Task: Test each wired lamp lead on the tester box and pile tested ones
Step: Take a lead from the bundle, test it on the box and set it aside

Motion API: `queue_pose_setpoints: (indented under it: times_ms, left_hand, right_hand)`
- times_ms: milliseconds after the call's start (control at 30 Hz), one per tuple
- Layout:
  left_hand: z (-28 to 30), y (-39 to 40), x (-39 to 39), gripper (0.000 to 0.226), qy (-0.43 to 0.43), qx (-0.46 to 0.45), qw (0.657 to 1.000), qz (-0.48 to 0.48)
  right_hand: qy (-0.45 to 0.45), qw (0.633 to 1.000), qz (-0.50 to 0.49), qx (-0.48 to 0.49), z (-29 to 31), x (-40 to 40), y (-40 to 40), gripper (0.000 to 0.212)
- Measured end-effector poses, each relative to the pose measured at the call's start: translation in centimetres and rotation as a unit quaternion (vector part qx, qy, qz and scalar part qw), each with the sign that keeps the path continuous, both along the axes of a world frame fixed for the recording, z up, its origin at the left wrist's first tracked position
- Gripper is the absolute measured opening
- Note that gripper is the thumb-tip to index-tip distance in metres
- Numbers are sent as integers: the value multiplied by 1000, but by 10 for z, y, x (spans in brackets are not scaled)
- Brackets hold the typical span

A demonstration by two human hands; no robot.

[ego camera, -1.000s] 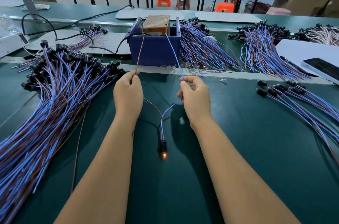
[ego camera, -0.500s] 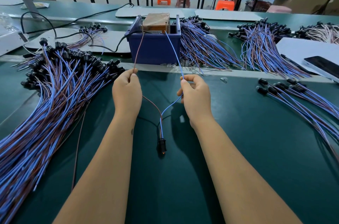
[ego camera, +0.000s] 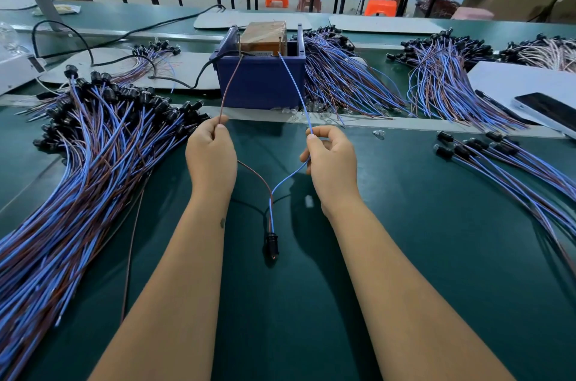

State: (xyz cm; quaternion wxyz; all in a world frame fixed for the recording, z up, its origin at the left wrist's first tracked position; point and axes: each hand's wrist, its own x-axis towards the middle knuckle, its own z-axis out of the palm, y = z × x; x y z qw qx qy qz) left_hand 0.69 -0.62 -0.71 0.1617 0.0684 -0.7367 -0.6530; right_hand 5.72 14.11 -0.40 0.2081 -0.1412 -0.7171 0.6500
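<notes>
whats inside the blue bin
A brown box wrapped in tape sits inside the blue bin, with two metal posts rising beside it. The bin's front wall hides the box's lower part.

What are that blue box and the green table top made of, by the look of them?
The blue box looks like moulded plastic: even colour, a dull sheen and thin straight walls. The green table top seems a rubbery or vinyl mat: matt, seamless, with soft reflections. Neither can be told for sure by sight.

bare green mat [ego camera: 405, 256] lies open between the big lead pile [ego camera: 78, 181] on the left and the smaller lead bundle [ego camera: 514, 162] on the right; the blue tester box [ego camera: 260, 81] blocks the way ahead.
</notes>
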Motion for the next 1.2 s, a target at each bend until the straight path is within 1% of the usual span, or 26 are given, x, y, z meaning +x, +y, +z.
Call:
queue_pose_setpoints:
  times_ms: [433, 1033, 1133, 1200]
  left_hand:
    - [0, -1, 0, 34, 10, 26, 1000, 3]
    - [0, -2, 1, 33, 9, 32, 999, 2]
    - [2, -1, 2, 30, -2, 70, 997, -20]
    - [6, 2, 3, 27, -10, 127, 989, -76]
  right_hand:
    - [-2, 1000, -27, 1, 1, -2, -2, 16]
    - [-6, 1000, -22, 2, 4, 2, -2, 12]
    - [13, 1000, -10, -3, 6, 4, -3, 14]
    - [33, 999, 10, 2, 6, 6, -4, 15]
